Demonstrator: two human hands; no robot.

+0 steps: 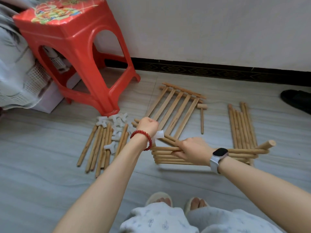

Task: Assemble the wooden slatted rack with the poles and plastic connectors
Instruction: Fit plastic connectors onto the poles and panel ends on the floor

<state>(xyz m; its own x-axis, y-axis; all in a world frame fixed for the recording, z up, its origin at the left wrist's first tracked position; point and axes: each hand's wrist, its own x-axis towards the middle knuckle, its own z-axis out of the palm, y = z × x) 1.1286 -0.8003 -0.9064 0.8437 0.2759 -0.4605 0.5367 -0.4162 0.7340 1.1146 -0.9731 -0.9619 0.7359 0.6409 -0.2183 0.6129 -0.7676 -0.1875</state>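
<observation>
Left hand (149,126) fisted on the white connector (159,134), right hand (193,151) gripping the pole (170,139); push crooked and it'll jam or pop off.

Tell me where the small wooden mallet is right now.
In the head view the wooden mallet lies on the floor right of centre, just beside the right edge of the slatted panel, with the bundle of loose poles farther to its right.

Matt wood poles (168,149), glossy plastic stool (75,52).
</observation>
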